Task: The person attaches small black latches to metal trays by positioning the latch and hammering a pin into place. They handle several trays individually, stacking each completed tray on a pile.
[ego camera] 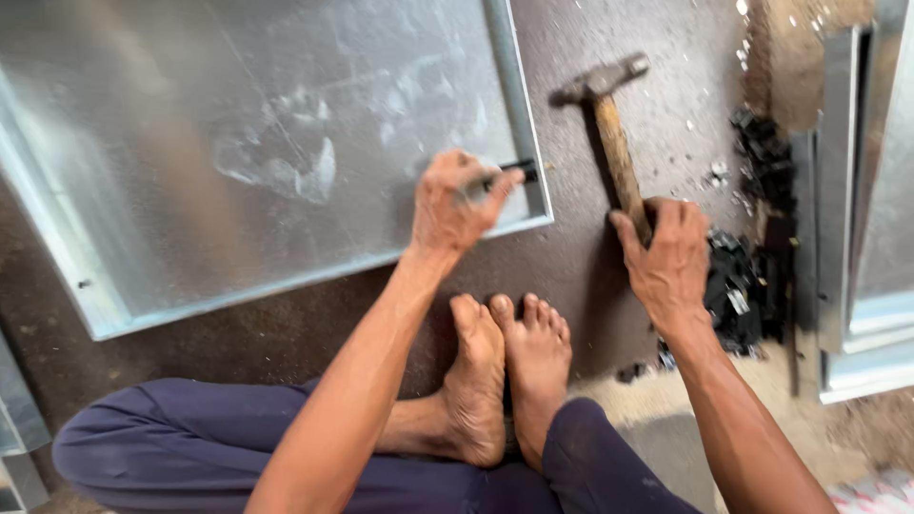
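We sit cross-legged on the floor (609,276), bare feet (509,371) tucked in front of us, so that the work lies within easy reach of both arms. Our left hand (457,202) is clenched round a small dark punch (514,172), pinching it over the raised rim of the galvanised metal tray (238,143) near that tray's lower right corner; holding it there keeps the tip steady on the folded edge, though blur hides where exactly the tip meets the metal. Our right hand (666,257) grips the wooden handle of a hammer (609,114) low down, well away from the head, which gives a longer swing; the hammer stands just beside the tray's right edge, its steel head up and apart from the punch.

The tray is a shallow grey sheet with bent-up sides, dull and smeared with pale marks in the middle. By the floor's right edge lie a heap of small black clips (747,286) and more folded metal panels (857,209), near the hammer hand
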